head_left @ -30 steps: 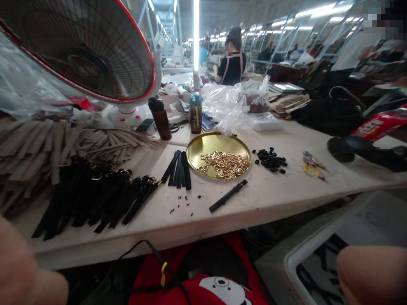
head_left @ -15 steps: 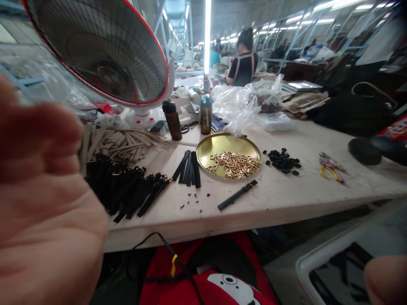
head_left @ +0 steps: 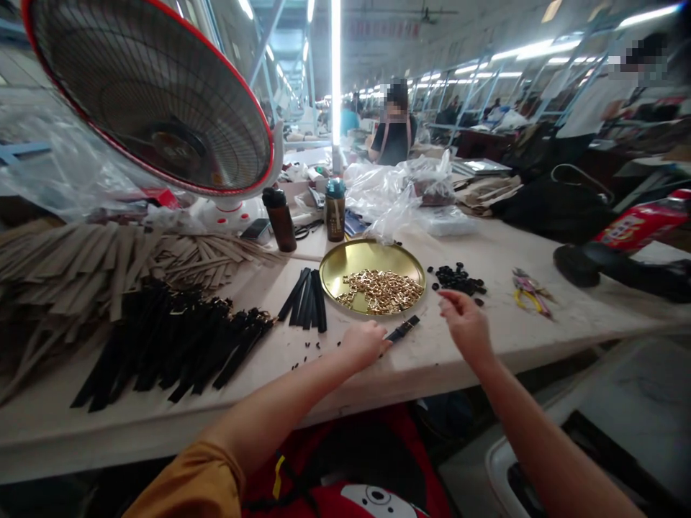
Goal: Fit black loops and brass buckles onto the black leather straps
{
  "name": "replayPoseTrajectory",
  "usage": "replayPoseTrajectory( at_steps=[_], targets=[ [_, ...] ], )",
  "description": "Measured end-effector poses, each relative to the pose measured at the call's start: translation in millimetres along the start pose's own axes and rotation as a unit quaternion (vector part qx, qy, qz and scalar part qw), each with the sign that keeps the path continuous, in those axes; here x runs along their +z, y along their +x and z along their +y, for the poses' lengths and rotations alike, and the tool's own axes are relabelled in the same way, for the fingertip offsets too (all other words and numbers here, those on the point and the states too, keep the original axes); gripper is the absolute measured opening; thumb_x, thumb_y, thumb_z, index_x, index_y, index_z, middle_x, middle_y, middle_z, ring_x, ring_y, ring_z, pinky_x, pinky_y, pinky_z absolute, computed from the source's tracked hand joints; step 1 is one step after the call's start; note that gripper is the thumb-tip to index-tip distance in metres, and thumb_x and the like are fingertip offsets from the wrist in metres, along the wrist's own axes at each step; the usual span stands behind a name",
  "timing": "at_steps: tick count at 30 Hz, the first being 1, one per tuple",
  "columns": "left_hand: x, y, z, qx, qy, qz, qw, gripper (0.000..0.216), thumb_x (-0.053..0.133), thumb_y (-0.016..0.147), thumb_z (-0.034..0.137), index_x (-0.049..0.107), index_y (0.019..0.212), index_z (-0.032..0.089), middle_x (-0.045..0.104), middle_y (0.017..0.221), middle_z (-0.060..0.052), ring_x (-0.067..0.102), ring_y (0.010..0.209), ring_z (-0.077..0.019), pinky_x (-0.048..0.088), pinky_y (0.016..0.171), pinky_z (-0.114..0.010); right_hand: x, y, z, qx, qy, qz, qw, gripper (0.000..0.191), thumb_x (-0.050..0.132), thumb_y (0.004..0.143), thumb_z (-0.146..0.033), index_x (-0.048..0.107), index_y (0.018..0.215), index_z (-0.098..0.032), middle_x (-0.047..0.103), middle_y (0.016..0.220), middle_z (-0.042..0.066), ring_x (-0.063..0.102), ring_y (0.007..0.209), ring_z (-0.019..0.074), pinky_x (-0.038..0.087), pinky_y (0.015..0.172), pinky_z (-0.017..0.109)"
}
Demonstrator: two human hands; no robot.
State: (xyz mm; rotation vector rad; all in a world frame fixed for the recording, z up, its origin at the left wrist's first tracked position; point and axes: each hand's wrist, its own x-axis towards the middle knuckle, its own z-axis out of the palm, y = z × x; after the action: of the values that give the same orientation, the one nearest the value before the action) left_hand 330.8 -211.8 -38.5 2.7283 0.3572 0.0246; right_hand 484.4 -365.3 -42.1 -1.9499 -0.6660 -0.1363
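My left hand (head_left: 366,343) is closed around the lower end of a short black strap (head_left: 404,329) with a buckle near its far end, low over the table in front of the tray. My fingers hide the strap's near part. To its right, my right hand (head_left: 465,325) hovers with loosely bent fingers, thumb and index tips slightly apart, nothing visible between them. Just beyond it lies a pile of small black round pieces (head_left: 458,279). A round gold tray (head_left: 341,255) holds a heap of small gold metal pieces (head_left: 384,289).
Black strips (head_left: 306,301) lie left of the tray, beside a heap of black buckled straps (head_left: 183,338) and beige strips (head_left: 102,262). Pliers (head_left: 532,295) lie at right. Two bottles (head_left: 335,212), a fan (head_left: 156,101) and plastic bags (head_left: 399,188) stand behind. A white bin (head_left: 499,453) sits below right.
My left hand came down from close to the camera onto the strap. My right hand moved from the lower right corner to above the table. The view shifted slightly right.
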Motion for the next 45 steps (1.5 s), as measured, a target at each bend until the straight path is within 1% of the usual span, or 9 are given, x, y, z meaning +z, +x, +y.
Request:
replayPoseTrajectory(
  at_steps=[5,10,15,20,23,25,31,39,45],
  targets=[
    [21.8,35.7,15.3,-0.077,-0.048,-0.003,0.996,0.034,0.06,0.07,0.041,0.058,0.086,0.011,0.059,0.092,-0.015,0.056,0.091,-0.0299,0.043,0.077,-0.04,23.8,-15.4,39.7,0.068,-0.01,-0.053,0.996,0.034,0.055,0.073,-0.043,0.063,0.089,-0.014,0.062,0.077,0.009,0.055,0.067,0.0215,0.041,0.068,0.037],
    [27.3,37.7,11.0,-0.102,-0.164,-0.024,0.981,0.019,0.054,0.074,0.033,0.053,0.078,0.015,0.061,0.084,-0.011,0.057,0.084,-0.0242,0.043,0.072,-0.035,37.6,-11.9,41.7,0.104,0.062,-0.096,0.988,0.034,0.061,0.065,-0.049,0.063,0.079,-0.018,0.061,0.074,0.006,0.054,0.07,0.0209,0.04,0.066,0.033],
    [15.5,9.5,10.8,-0.108,-0.336,-0.085,0.932,0.013,0.045,0.079,0.028,0.048,0.079,0.015,0.054,0.06,0.001,0.056,0.053,-0.0109,0.043,0.05,-0.021,42.7,-29.9,12.2,0.148,0.192,-0.166,0.956,0.041,0.051,0.074,-0.054,0.059,0.083,-0.015,0.055,0.06,0.001,0.047,0.049,0.0133,0.039,0.048,0.027],
    [-0.9,-36.1,8.5,-0.142,-0.49,-0.072,0.857,0.012,0.05,0.077,0.025,0.045,0.08,0.014,0.054,0.066,0.002,0.054,0.051,-0.006,0.042,0.05,-0.018,50.3,-66.0,-22.4,0.166,0.254,-0.213,0.929,0.034,0.056,0.073,-0.05,0.059,0.078,-0.016,0.05,0.056,-0.002,0.045,0.049,0.0112,0.038,0.049,0.025],
    [-3.2,-58.8,2.8,-0.177,-0.59,-0.055,0.786,0.023,0.057,0.074,0.03,0.044,0.086,0.014,0.057,0.071,0.0,0.055,0.049,-0.0066,0.042,0.049,-0.019,53.3,-83.5,-39.6,0.162,0.251,-0.224,0.928,0.029,0.059,0.073,-0.046,0.056,0.074,-0.018,0.05,0.056,-0.003,0.046,0.052,0.0111,0.038,0.053,0.025],
    [-1.4,-70.3,-1.4,-0.179,-0.608,-0.053,0.772,0.028,0.058,0.073,0.035,0.042,0.086,0.015,0.058,0.068,0.0,0.053,0.046,-0.0066,0.041,0.047,-0.019,55.2,-92.9,-49.1,0.131,0.228,-0.231,0.937,0.026,0.058,0.074,-0.044,0.056,0.074,-0.018,0.052,0.057,-0.003,0.048,0.054,0.0124,0.039,0.055,0.026],
    [7.9,-93.0,-12.8,-0.17,-0.598,0.004,0.783,0.026,0.053,0.075,0.038,0.041,0.082,0.016,0.056,0.064,0.002,0.049,0.044,-0.0051,0.039,0.044,-0.017,64.6,-110.9,-67.2,-0.008,0.101,-0.203,0.974,0.02,0.055,0.078,-0.039,0.057,0.079,-0.019,0.058,0.073,0.002,0.053,0.068,0.0175,0.041,0.063,0.03],
    [-3.2,-111.3,-19.4,-0.137,-0.498,0.048,0.855,0.022,0.043,0.082,0.035,0.051,0.09,0.016,0.057,0.072,0.001,0.047,0.052,-0.0068,0.037,0.048,-0.018,78.2,-119.0,-83.3,-0.034,0.099,-0.227,0.968,0.015,0.051,0.082,-0.034,0.054,0.079,-0.02,0.056,0.071,0.002,0.053,0.066,0.0169,0.042,0.06,0.029],
    [-9.8,-119.7,-21.0,-0.117,-0.506,0.067,0.852,0.025,0.041,0.083,0.038,0.053,0.088,0.016,0.048,0.062,0.004,0.043,0.051,-0.0071,0.035,0.05,-0.019,80.3,-127.9,-90.7,-0.131,0.048,-0.209,0.968,0.008,0.047,0.084,-0.025,0.054,0.085,-0.022,0.054,0.081,0.004,0.053,0.075,0.0177,0.043,0.064,0.029]
  ],
)
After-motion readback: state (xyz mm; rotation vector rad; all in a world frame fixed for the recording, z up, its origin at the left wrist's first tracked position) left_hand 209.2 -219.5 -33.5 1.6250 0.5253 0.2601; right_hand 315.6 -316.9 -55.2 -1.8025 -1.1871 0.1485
